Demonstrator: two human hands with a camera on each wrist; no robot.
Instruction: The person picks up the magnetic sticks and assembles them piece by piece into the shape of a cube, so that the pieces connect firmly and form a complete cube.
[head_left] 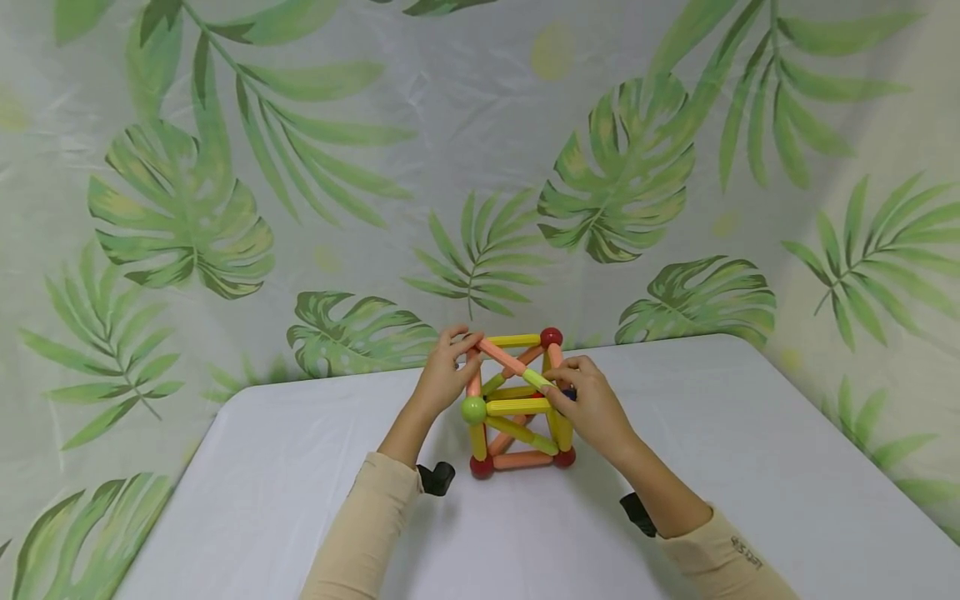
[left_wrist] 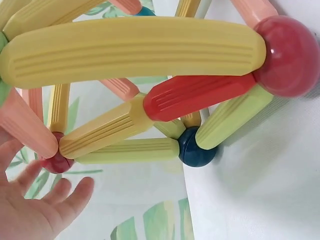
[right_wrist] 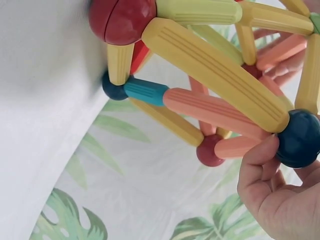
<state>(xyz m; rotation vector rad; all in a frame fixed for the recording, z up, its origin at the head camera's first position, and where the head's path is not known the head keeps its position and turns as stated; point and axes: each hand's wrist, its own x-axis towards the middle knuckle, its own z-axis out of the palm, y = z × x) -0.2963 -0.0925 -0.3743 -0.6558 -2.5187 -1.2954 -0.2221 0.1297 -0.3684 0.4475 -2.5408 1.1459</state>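
A cube-like frame of magnetic building sticks (head_left: pixel 517 407) and balls stands on the table. The left hand (head_left: pixel 444 371) is at its far upper left corner, finger and thumb about a red ball (left_wrist: pixel 58 160) where salmon sticks meet; part of that grip is hidden, and its other fingers spread loosely. The right hand (head_left: pixel 592 404) pinches a dark blue ball (right_wrist: pixel 298 138) at the near upper right corner. Between the hands a diagonal salmon-and-lime stick (head_left: pixel 504 357) crosses the top. A green ball (head_left: pixel 474 410) marks the near upper left corner.
The frame's lower red balls (head_left: pixel 482 465) rest on the white tabletop (head_left: pixel 300 500). Behind the table hangs a leaf-patterned cloth (head_left: pixel 465 125). Black wrist mounts (head_left: pixel 437 478) sit under both forearms.
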